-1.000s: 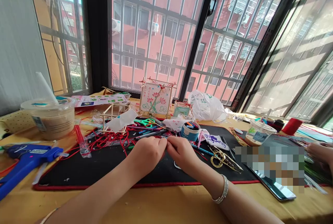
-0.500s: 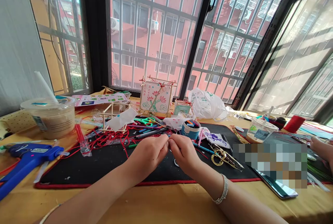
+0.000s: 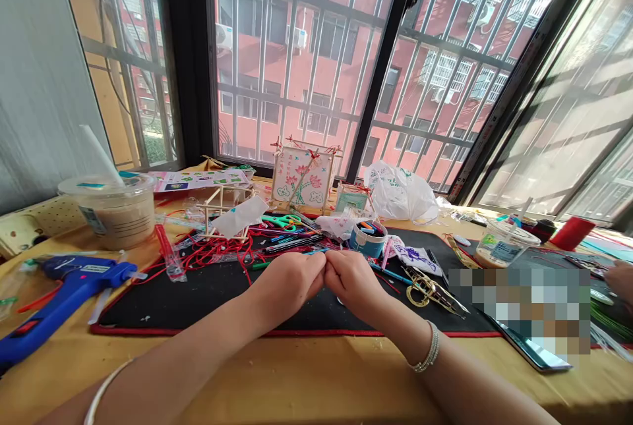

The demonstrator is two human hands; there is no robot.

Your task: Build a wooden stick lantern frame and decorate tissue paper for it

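Observation:
My left hand (image 3: 291, 282) and my right hand (image 3: 354, 282) meet knuckle to knuckle over the black mat (image 3: 198, 300), both with fingers curled and pinched together. Whatever they pinch is hidden between the fingertips. A silver bracelet (image 3: 429, 350) sits on my right wrist and a thin bangle (image 3: 101, 392) on my left forearm. Just beyond the hands lie a tangle of red cord (image 3: 212, 250), several pens (image 3: 287, 245) and a blue tape-wrapped cup of markers (image 3: 368, 238).
A blue glue gun (image 3: 54, 296) lies at the left, a lidded drink cup (image 3: 116, 211) behind it. Gold scissors (image 3: 430, 292) and a phone (image 3: 537, 352) lie right of my hands. A stick frame (image 3: 220, 207), a painted lantern panel (image 3: 302, 178) and a plastic bag (image 3: 400, 194) stand near the window. Another person's hand (image 3: 620, 278) shows at far right.
My hands have stayed pinched together over the mat, closing slightly tighter. The camera has tilted up and shifted a little, so everything sits a bit further right in view.

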